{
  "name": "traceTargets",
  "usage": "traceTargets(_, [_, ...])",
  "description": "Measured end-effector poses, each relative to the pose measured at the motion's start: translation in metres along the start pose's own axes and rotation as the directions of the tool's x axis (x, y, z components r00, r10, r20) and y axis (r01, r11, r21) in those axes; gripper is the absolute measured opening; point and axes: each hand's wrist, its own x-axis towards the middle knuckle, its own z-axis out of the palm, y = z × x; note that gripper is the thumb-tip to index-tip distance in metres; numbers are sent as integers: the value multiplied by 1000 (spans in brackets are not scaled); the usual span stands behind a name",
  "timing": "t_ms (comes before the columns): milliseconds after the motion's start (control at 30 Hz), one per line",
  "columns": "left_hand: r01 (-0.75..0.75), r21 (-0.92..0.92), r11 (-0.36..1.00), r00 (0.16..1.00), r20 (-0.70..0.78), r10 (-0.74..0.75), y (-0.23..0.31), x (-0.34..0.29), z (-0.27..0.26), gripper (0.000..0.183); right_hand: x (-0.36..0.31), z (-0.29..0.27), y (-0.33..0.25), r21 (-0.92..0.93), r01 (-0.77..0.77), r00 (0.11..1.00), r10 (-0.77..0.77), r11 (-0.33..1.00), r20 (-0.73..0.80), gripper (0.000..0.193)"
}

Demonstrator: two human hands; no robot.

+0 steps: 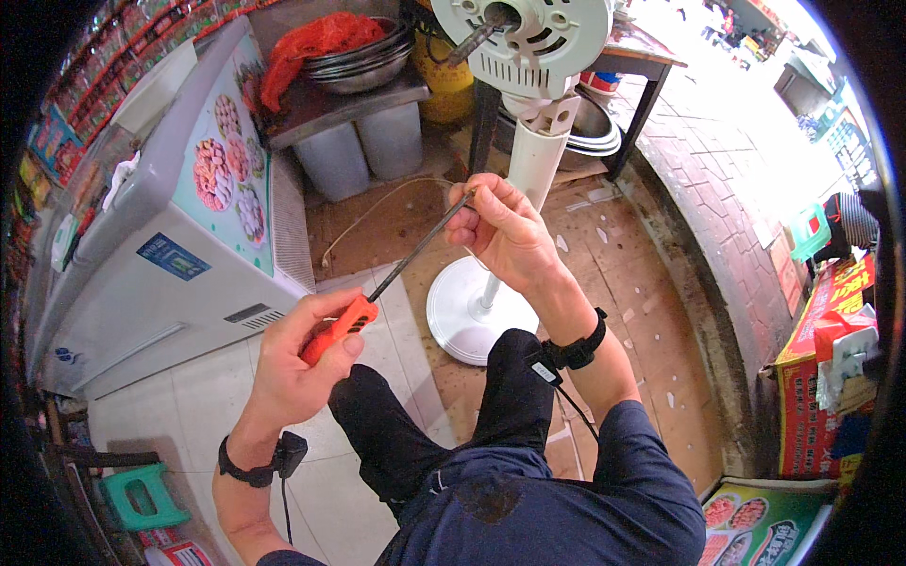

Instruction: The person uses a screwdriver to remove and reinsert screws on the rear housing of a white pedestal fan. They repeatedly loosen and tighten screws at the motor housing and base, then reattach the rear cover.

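A screwdriver point(415, 253) with an orange handle and a dark shaft slants up between my two hands. My left hand point(300, 363) is closed round its handle. The fingertips of my right hand point(514, 229) pinch together at the tip end of the shaft; a small thing there is too tiny to name. Just beyond my hands stands a white pedestal fan point(540, 168) on a round base point(462, 316). Its motor housing point(514, 66) shows without blades or a grille, and a metal shaft sticks out of the middle.
To the left is a grey chest freezer point(179, 274) with food pictures. Behind it, metal basins point(359, 61) and a red net bag point(316, 47) rest on a shelf. A dark table point(642, 61) stands at the back. A green stool point(142, 498) is at the lower left, boxes point(802, 406) at the right.
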Motion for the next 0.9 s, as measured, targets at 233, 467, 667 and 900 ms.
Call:
traceTargets(233, [-393,470,790,899,17,438,-5,4,3,37,4,3,-13,-365,-24,999,10,931,-41,17])
traceTargets(467, [-466,667,582,815,68,575,7,1,16,55,1,13,-25,-231,-30,998,16,972,-61,18])
traceTargets(667, [-571,327,753,769,-110,630,32,-9,17,53,-1,40,-53,-188,39,999,-39,981,6,21])
traceTargets(900, [-635,578,513,562,-109,820,62,3,29,42,15,84,-73,-18,119,993,-119,993,-19,30])
